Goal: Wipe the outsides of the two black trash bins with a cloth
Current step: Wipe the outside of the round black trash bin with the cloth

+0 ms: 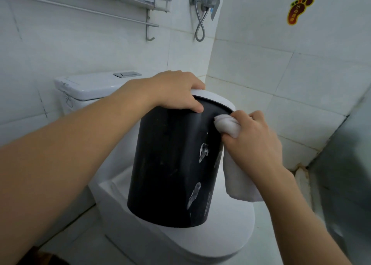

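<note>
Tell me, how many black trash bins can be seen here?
1. The black bin stands on the closed toilet lid, steadied at its rim by the left hand. A second bin may be out of view.

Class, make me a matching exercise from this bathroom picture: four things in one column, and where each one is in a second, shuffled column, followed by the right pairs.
Things
1. black trash bin
2. white cloth
3. left hand
4. foot-shaped sticker

Places
A. gripping the bin's top rim
B. on the tiled wall, upper right
C. standing on the closed toilet lid
D. bunched in the right hand, against the bin's upper side

Pairs: 1-C, 2-D, 3-A, 4-B
</note>
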